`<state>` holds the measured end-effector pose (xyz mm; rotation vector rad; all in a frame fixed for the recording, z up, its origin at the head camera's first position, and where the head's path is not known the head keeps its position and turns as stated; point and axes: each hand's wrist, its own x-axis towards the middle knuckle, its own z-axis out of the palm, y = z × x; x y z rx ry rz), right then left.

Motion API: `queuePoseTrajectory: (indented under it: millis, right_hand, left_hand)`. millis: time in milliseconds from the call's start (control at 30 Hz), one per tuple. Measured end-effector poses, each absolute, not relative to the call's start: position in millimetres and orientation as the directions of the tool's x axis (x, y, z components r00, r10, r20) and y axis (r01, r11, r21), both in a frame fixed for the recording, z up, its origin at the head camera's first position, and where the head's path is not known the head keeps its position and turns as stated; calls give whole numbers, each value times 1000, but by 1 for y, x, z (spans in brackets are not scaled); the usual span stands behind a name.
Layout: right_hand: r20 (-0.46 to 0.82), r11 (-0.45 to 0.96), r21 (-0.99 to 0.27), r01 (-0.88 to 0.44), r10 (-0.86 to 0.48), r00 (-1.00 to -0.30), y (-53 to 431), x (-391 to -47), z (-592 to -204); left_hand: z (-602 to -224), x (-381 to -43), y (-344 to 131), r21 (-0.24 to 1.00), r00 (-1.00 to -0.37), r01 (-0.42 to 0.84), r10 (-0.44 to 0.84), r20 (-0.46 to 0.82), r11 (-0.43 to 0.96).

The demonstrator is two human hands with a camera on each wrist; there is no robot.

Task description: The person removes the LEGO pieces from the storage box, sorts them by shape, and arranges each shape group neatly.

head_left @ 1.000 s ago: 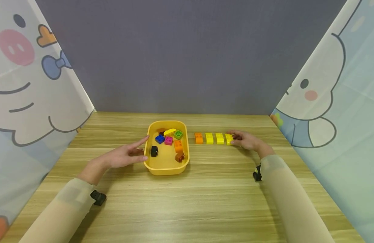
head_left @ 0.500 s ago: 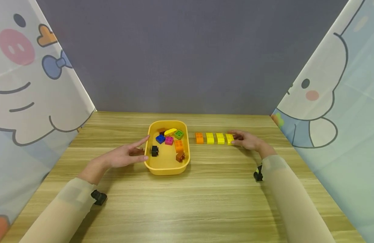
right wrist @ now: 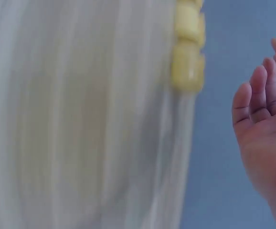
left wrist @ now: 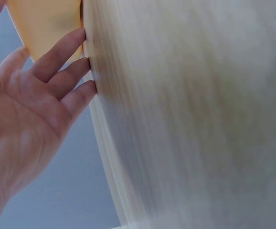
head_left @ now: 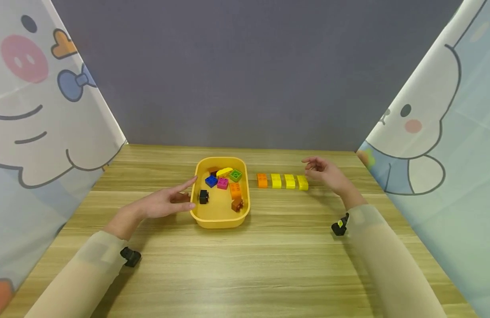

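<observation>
My left hand point(head_left: 163, 203) rests with spread fingers at the left wall of a yellow bin point(head_left: 218, 224); in the left wrist view its fingertips touch the table by the bin. My right hand point(head_left: 326, 174) is raised just right of a row of toy building bricks, holding nothing, fingers loosely bent. From left to right the row has an orange brick point(head_left: 262, 180) and three yellow ones, the rightmost yellow brick point(head_left: 302, 183) nearest that hand. The right wrist view shows blurred yellow bricks point(right wrist: 188, 67) apart from the right hand point(right wrist: 267, 119).
Inside the bin lie several bricks: blue point(head_left: 211, 181), magenta point(head_left: 222, 183), green point(head_left: 235, 175), black point(head_left: 203, 196), orange point(head_left: 235, 191), brown point(head_left: 237, 204) and a yellow curved piece point(head_left: 224, 172). A grey panel point(head_left: 245, 75) rises behind the wooden table point(head_left: 237, 274); printed cloths hang at both sides.
My right hand has let go of the rightmost yellow brick and lifted up and slightly right. The brick stays at the row's end. My left hand keeps its place at the bin.
</observation>
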<state>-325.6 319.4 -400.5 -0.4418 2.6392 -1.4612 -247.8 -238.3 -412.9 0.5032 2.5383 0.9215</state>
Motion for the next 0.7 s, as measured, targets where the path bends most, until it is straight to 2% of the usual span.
queuePoseTrajectory:
  millis: [400,700]
  right_hand:
    - [123,365,-871,-328,-484,-866,204,-322,-387]
    - [167,353,-836,-420,-565,-808,120,-334,-392]
  left_hand:
    - [-412,-247,-238,664,-862,191,447,-239,723]
    - [-412,-247,-239,660,-861,195,449,-238,725]
